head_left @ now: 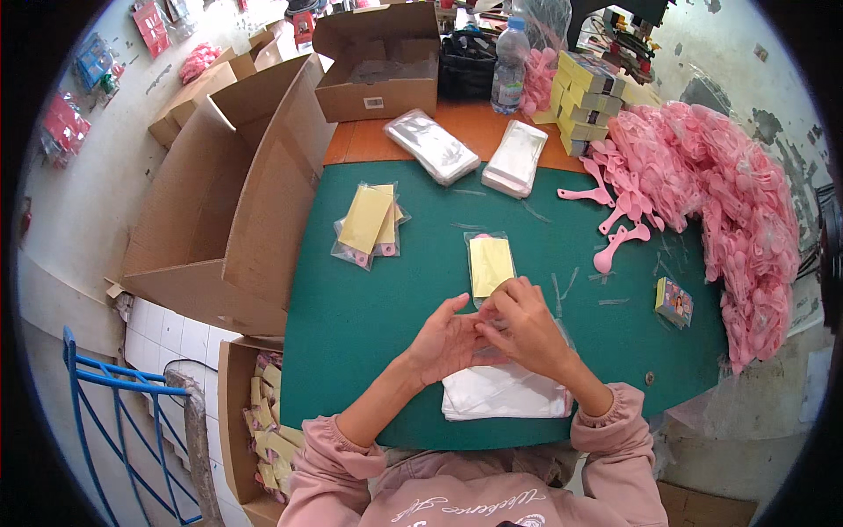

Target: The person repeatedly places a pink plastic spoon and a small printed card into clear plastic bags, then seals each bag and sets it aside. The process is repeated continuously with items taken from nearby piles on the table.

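A clear plastic bag (477,240) lies flat on the green mat with a yellow card (492,267) inside and a bit of pink at its far end. My right hand (529,327) is closed, thumb and fingers pinching clear film at the bag's near end. Beside it, palm turned inward, my left hand (446,339) has its thumb raised apart from its fingers, whose tips meet the right hand. Exactly where the film runs between the hands is hidden. Just below them, a stack of empty clear bags (500,395) rests near the mat's front edge.
Filled bags (369,220) lie at left, with two bag stacks (432,145) behind. Pink spoons (619,237) and a large pink heap (746,220) cover the right side. Small cards (673,303), a water bottle (509,66) and cardboard boxes (272,167) surround the work area.
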Demonstrator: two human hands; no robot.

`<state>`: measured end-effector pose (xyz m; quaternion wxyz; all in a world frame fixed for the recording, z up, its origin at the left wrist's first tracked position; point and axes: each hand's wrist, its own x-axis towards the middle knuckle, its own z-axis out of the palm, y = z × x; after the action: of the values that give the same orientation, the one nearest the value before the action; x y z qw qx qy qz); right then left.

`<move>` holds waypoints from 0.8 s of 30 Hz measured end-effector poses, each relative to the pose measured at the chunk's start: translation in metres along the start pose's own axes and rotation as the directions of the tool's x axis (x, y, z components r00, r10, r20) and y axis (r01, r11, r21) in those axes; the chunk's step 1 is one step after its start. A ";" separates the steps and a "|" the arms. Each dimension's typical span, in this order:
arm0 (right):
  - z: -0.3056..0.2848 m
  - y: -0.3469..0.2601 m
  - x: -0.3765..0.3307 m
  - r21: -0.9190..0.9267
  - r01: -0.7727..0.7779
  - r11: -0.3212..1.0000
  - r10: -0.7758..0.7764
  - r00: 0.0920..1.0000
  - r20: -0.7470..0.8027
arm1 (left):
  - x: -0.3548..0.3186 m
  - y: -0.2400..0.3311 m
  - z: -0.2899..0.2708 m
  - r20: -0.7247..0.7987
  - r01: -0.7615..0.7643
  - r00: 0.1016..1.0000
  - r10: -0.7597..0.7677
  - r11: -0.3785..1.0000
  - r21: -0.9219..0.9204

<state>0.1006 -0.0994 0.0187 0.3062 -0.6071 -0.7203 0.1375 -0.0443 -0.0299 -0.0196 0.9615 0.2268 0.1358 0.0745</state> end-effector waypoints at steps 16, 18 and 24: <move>0.010 0.013 -0.004 0.107 -0.046 0.993 0.045 0.999 0.017 | 0.002 -0.004 -0.003 -0.061 0.016 0.998 -0.019 0.999 -0.050; 0.013 0.014 -0.006 0.083 -0.038 0.996 0.037 0.999 0.012 | 0.003 -0.006 -0.001 -0.114 0.010 0.993 -0.015 0.999 -0.050; 0.015 0.012 -0.007 -0.151 0.149 0.977 -0.154 0.988 -0.016 | 0.004 -0.012 -0.017 -0.155 -0.040 0.987 0.048 0.998 0.053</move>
<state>0.1017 -0.1010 -0.0014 0.2794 -0.5735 -0.7684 0.0511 -0.0448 -0.0326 -0.0406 0.9402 0.2470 0.2072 0.1099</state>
